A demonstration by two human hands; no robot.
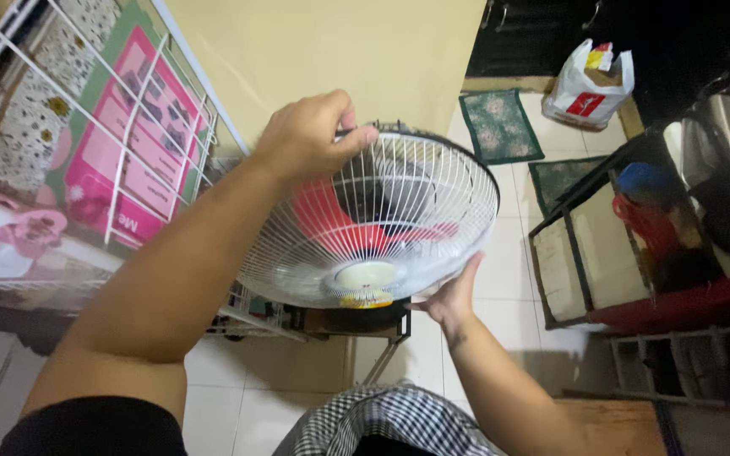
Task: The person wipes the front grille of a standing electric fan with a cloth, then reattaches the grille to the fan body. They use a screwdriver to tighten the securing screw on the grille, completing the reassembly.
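We grip the fan (382,228) by its white wire guard: our left hand (310,135) curls closed over the top rim, our right hand (454,295) cups the lower edge, open-fingered, red blades between.

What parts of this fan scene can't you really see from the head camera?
- Fan stand: hidden below the grille.
- Left hand fingers: curled over the grille's top rim, tips hidden.
- Right hand: palm behind the lower rim.
- Red blades: partly masked by wires.
- White bag contents: too small.
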